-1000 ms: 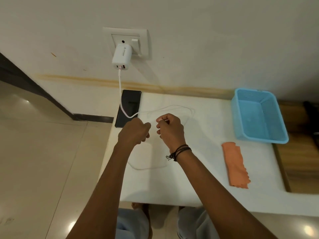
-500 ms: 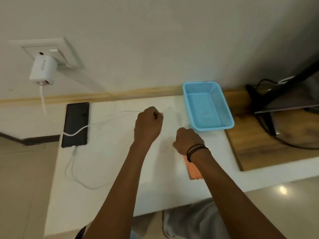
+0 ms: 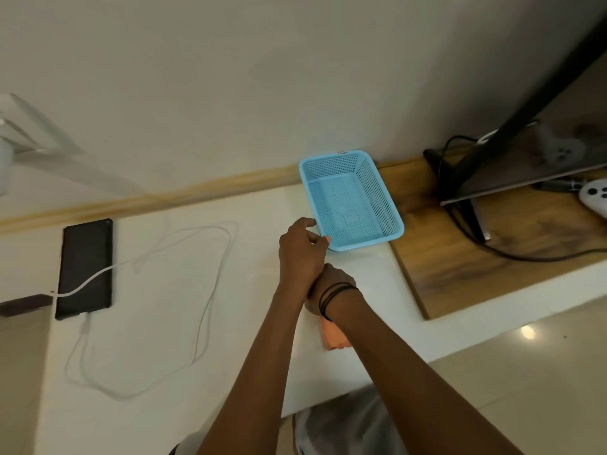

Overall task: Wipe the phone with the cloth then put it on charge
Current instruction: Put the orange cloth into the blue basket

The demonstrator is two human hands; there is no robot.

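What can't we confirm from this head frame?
- Orange cloth: mostly under the right hand and wrist; whether it is gripped cannot be told.
- Left hand: fingertips at the blue basket rim; contact unclear.
- Wall charger: blurred, cut off by the left frame edge.
- Cable plug at the phone: too small to confirm it is seated.

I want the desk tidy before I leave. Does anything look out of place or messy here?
Mostly the white cable: it sprawls in loose loops across the tabletop beside the phone, crossing its screen. The blue basket sits slightly askew to the wall.
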